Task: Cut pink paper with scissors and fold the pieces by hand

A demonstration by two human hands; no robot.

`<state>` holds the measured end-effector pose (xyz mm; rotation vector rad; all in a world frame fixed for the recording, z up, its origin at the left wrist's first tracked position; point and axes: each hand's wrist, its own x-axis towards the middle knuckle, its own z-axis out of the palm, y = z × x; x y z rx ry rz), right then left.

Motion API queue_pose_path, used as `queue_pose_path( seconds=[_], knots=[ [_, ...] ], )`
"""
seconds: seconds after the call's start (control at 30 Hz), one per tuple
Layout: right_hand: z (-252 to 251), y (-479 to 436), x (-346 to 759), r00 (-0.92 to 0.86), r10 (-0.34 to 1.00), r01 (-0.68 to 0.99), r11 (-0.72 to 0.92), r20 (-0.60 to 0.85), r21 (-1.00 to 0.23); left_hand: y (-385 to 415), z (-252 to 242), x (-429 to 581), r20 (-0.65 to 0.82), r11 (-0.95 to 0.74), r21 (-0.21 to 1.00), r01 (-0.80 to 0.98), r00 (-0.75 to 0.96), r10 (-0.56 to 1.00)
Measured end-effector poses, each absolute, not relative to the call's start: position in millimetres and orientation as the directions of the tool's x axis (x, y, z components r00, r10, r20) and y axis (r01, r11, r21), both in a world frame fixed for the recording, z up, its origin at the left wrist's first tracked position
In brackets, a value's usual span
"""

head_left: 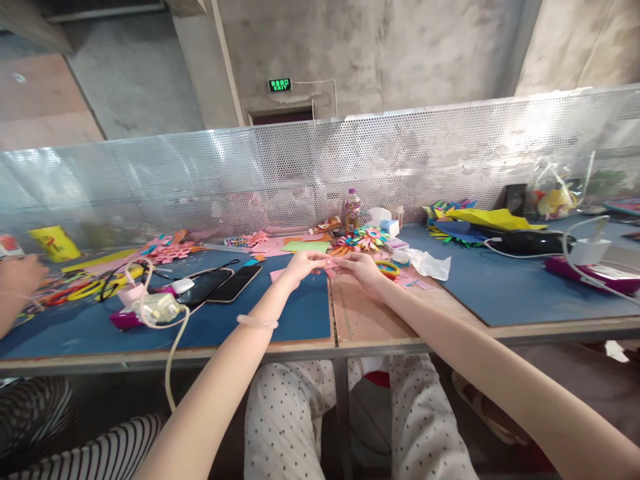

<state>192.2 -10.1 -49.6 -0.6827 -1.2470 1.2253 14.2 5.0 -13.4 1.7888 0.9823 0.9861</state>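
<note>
My left hand (303, 264) and my right hand (361, 268) meet above the seam between the two tables, fingertips pinched together on a small pink paper piece (331, 264). Both arms stretch forward from my lap. Just beyond the hands lie a multicoloured paper flower (369, 237), pink and green paper sheets (305, 246) and a tape ring (389, 269). Two dark phones (225, 284) lie left of my left hand on the blue mat (295, 320).
A perforated metal screen (320, 167) closes the table's far side. A bottle (351, 210) stands by it. At left are a white cable and charger (160, 308), scissors (85, 291), and another person's hand (17, 280). At right are yellow paper (493, 218) and a black case (530, 241).
</note>
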Motion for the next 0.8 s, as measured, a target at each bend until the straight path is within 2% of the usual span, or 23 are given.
queue_pose_path(
  seconds=[0.17, 0.53, 0.8],
  knots=[
    [-49.1, -9.6, 192.1, -0.123, 0.939, -0.289, 0.277, 0.323, -0.916, 4.3, -12.3, 14.5, 0.227, -0.321, 0.923, 0.211, 0.375, 0.899],
    [-51.2, -12.1, 191.6, -0.282, 0.916, -0.139, 0.256, 0.286, -0.957, 5.2, -14.6, 14.0, 0.219, -0.322, 0.922, 0.217, 0.392, 0.893],
    [-52.1, -9.3, 196.1, -0.3, 0.91, -0.09, 0.27, 0.285, -0.958, 7.7, -15.1, 13.4, 0.218, -0.332, 0.915, 0.229, 0.412, 0.885]
  ],
)
